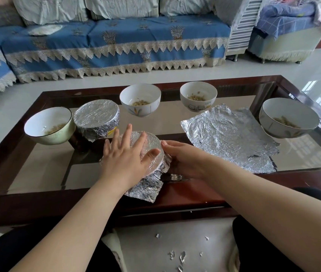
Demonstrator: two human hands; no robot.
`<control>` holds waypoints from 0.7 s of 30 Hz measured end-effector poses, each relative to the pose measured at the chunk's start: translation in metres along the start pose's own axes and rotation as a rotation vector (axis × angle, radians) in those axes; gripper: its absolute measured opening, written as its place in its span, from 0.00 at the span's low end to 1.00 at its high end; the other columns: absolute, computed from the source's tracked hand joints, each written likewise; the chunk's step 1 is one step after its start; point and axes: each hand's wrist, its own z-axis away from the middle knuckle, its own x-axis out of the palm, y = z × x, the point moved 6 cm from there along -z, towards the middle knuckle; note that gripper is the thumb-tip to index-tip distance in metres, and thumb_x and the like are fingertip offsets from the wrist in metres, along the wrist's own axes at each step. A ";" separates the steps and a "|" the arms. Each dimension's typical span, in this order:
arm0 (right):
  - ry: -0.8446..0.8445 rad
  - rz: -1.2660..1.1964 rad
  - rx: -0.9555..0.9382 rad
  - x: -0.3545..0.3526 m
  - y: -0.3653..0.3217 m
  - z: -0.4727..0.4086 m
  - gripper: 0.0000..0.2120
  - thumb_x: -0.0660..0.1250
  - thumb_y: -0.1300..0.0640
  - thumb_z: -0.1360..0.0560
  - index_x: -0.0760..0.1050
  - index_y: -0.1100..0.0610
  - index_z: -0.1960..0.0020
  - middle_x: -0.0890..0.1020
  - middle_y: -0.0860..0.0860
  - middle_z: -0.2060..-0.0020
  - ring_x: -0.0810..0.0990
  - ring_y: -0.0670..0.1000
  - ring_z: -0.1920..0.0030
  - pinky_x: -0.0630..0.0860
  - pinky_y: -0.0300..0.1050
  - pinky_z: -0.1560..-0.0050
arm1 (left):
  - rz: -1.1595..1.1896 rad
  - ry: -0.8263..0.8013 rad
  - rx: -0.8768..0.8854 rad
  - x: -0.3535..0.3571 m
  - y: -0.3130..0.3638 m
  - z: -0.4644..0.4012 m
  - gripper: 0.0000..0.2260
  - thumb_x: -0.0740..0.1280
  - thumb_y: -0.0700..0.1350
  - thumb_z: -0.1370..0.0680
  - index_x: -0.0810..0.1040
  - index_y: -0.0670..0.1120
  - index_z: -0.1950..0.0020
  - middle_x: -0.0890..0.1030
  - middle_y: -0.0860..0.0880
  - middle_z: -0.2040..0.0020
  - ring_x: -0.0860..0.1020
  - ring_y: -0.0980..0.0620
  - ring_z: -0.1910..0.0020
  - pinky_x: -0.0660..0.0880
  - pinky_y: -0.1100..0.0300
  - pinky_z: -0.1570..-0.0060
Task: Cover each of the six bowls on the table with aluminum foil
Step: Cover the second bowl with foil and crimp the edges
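A foil-draped bowl [153, 143] stands near the table's front edge. My left hand [125, 154] lies flat on its foil top, fingers spread. My right hand [183, 160] cups the foil against the bowl's right side. A loose foil flap [145, 190] hangs toward me. Behind it to the left stands a bowl fully wrapped in foil [96, 118]. Open bowls with food stand at the far left [48, 125], back middle [140, 100], back right [198, 96] and far right [288, 117]. Crumpled foil sheets [228, 136] lie flat on the right.
The glass-topped table has a dark wooden frame [195, 195]. Small foil scraps [177, 256] lie on the floor between my knees. A blue-covered sofa [116, 48] stands beyond the table.
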 end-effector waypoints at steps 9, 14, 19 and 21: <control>0.069 -0.272 -0.080 0.004 0.008 -0.006 0.10 0.65 0.55 0.22 0.82 0.60 0.51 0.78 0.56 0.59 0.74 0.52 0.61 0.75 0.44 0.57 | 0.040 -0.008 0.009 0.002 0.001 -0.002 0.45 0.27 0.75 0.35 0.47 0.62 0.20 0.43 0.51 0.18 0.41 0.45 0.20 0.42 0.42 0.24; 0.147 -0.250 -0.124 0.003 0.008 -0.003 0.11 0.64 0.56 0.20 0.78 0.64 0.53 0.78 0.56 0.64 0.75 0.50 0.67 0.76 0.42 0.63 | 0.020 0.005 0.000 0.001 0.001 -0.002 0.41 0.30 0.75 0.30 0.49 0.62 0.20 0.46 0.50 0.18 0.45 0.44 0.20 0.47 0.41 0.24; 0.238 -0.219 -0.136 0.003 0.005 -0.005 0.16 0.66 0.54 0.22 0.77 0.68 0.46 0.77 0.61 0.58 0.74 0.57 0.58 0.75 0.50 0.52 | 0.029 0.038 -0.022 0.001 -0.001 -0.005 0.46 0.29 0.76 0.35 0.53 0.62 0.20 0.50 0.51 0.18 0.47 0.44 0.20 0.51 0.41 0.25; 0.262 -0.164 -0.136 0.002 0.003 -0.007 0.12 0.67 0.53 0.22 0.76 0.63 0.55 0.73 0.58 0.64 0.70 0.54 0.65 0.71 0.47 0.59 | 0.035 0.040 -0.024 0.000 0.000 -0.005 0.46 0.29 0.77 0.35 0.53 0.62 0.21 0.50 0.51 0.18 0.48 0.44 0.20 0.50 0.42 0.26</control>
